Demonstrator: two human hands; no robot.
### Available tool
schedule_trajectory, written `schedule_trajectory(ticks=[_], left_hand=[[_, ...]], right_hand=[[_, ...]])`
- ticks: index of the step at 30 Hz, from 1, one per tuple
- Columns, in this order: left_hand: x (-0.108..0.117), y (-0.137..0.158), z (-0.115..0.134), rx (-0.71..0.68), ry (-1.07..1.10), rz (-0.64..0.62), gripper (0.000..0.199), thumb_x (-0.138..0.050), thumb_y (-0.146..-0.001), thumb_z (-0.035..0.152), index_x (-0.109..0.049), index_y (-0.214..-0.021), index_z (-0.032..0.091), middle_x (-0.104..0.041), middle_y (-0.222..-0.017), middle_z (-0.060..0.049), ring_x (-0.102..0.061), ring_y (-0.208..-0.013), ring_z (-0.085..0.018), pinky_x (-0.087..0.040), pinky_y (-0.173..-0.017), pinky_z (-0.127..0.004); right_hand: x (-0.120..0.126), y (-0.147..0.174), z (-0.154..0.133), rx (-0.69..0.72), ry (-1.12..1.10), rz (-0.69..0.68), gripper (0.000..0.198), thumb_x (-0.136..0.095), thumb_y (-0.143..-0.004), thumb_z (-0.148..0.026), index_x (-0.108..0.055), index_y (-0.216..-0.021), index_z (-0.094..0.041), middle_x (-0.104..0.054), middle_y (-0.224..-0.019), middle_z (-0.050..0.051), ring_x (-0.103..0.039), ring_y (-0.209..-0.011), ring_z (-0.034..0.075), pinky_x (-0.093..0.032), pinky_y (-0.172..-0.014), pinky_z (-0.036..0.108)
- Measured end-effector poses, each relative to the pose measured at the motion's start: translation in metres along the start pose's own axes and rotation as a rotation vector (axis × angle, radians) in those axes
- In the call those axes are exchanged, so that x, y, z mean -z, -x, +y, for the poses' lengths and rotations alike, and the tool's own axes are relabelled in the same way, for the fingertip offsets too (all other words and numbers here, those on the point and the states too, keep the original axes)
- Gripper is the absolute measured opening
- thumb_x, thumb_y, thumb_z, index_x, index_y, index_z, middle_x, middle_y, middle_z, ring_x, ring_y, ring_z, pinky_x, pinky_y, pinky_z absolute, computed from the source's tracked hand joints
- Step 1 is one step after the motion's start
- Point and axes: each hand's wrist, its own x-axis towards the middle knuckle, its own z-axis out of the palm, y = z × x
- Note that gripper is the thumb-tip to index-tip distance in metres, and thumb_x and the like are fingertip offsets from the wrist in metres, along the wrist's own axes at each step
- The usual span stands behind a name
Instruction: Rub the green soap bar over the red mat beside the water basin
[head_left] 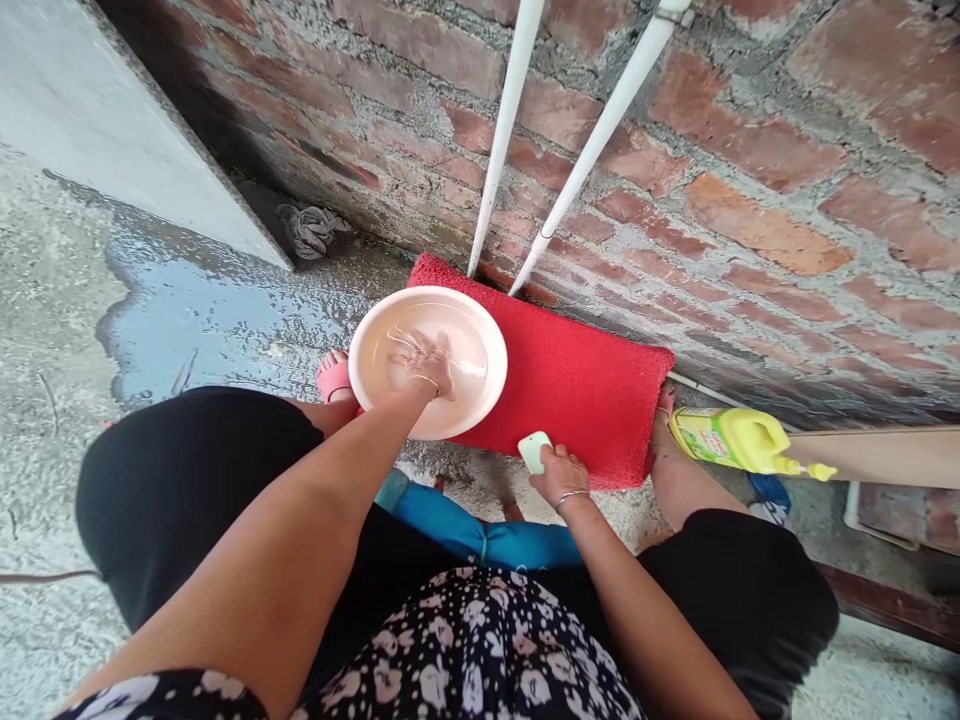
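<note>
A pale round plastic basin [358, 400] of water sits on the left end of a red bath mat [577, 370]. My left hand [427, 365] is under the water inside it, fingers spread and holding nothing I can see. Near the mat's front edge my right hand [561, 474] grips a pale green bar of soap [534, 452], fingers closed around its near end. The mat is spread on the ground between my feet, against the foot of the wall.
A yellow detergent bottle [731, 438] is by my right foot. White pipes [570, 180] come down the brick wall [450, 90] behind the mat. Left of the basin lie wet ground [187, 310], a grey slab [127, 120] and a crumpled rag [311, 230].
</note>
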Motion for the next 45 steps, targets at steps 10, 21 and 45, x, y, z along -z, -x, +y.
schedule_trajectory(ticks=[10, 21, 45], left_hand=[[0.003, 0.002, 0.0, -0.013, 0.032, -0.008, 0.144, -0.088, -0.039, 0.042, -0.001, -0.152, 0.024, 0.004, -0.156, -0.022, 0.01, -0.13, -0.063, -0.014, -0.092, -0.081], [0.002, 0.0, 0.0, -0.007, 0.021, -0.015, 0.144, -0.088, -0.04, 0.044, 0.001, -0.152, 0.026, 0.006, -0.157, -0.021, 0.009, -0.13, -0.063, -0.015, -0.092, -0.08], [-0.001, -0.002, -0.001, -0.017, 0.034, -0.015, 0.144, -0.087, -0.04, 0.043, 0.001, -0.152, 0.022, 0.008, -0.156, -0.024, 0.009, -0.13, -0.063, -0.011, -0.092, -0.081]], right_hand=[[0.01, -0.008, -0.068, 0.173, -0.026, 0.089, 0.039, -0.06, -0.077, -0.038, -0.054, -0.113, -0.022, -0.054, -0.109, 0.01, -0.055, -0.098, 0.024, -0.038, -0.08, 0.033], [0.006, 0.001, 0.011, -0.097, -0.028, 0.024, 0.042, -0.06, -0.079, -0.041, -0.054, -0.114, -0.02, -0.05, -0.112, 0.011, -0.056, -0.097, 0.024, -0.04, -0.075, 0.032], [0.033, -0.023, -0.039, 0.008, -0.168, 0.078, 0.043, -0.058, -0.077, -0.049, -0.052, -0.112, -0.025, -0.051, -0.109, 0.007, -0.058, -0.097, 0.024, -0.042, -0.071, 0.03]])
